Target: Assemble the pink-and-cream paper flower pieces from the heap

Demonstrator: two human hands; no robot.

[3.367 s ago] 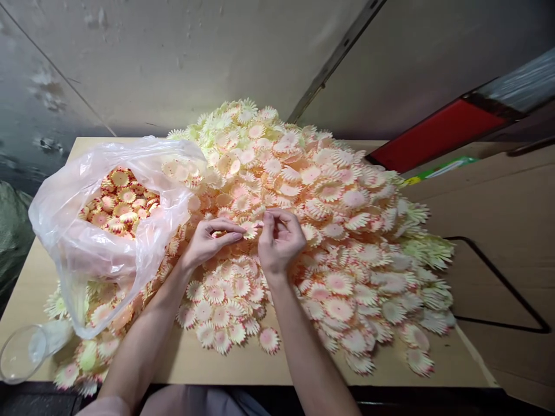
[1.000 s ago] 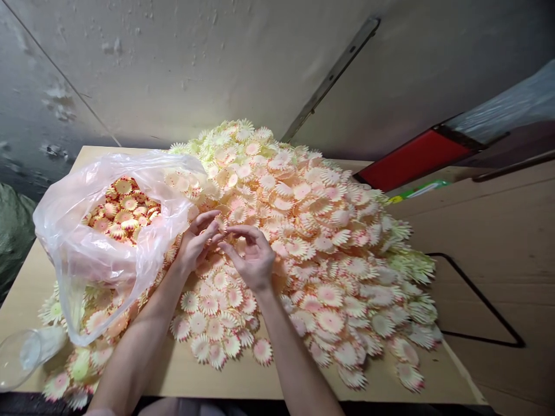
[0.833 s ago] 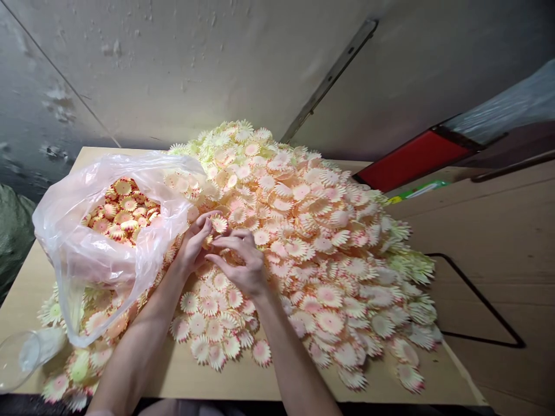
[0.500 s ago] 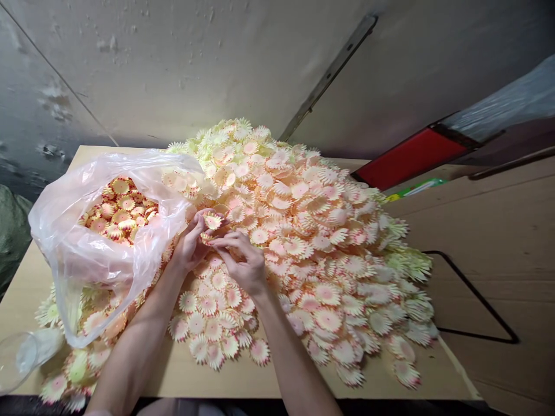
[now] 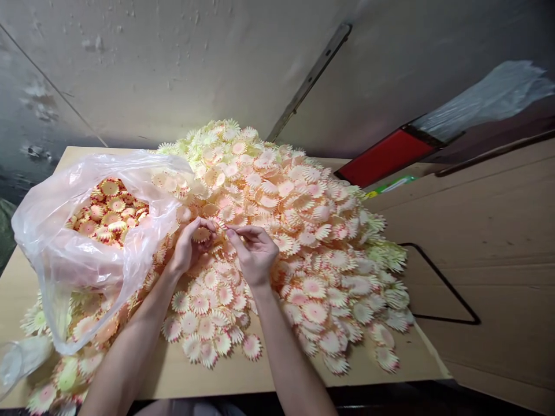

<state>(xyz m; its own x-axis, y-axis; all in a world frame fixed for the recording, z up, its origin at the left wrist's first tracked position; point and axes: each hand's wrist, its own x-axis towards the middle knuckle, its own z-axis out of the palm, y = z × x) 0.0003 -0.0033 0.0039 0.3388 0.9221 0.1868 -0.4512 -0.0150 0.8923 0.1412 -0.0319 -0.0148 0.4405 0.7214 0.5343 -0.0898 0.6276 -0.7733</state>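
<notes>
My left hand (image 5: 187, 245) is curled round a small artificial flower petal piece (image 5: 200, 234), cream with reddish tips, in its palm. With thumb and index finger, my right hand (image 5: 258, 254) pinches the edge of another flower petal piece (image 5: 221, 222), which my left fingertips also touch. Both hands hover close together over a big heap of loose flower petal pieces (image 5: 314, 312), pale yellow and pink. Left of my hands stands an open white plastic bag (image 5: 82, 260) holding several smaller, curled flower pieces (image 5: 115, 208) with red-edged petals.
The heap covers most of the wooden table (image 5: 208, 384) and reaches toward the grey wall (image 5: 173, 69). A clear plastic cup (image 5: 19, 361) lies at the front left. On the right are a red panel (image 5: 390, 156), cardboard (image 5: 485, 260) and a bent black metal rod (image 5: 446, 277).
My right hand has turned and moved slightly right, its fingertips pinching a petal piece beside my left fingertips. The whole view has shifted, so the table things appear further left.
</notes>
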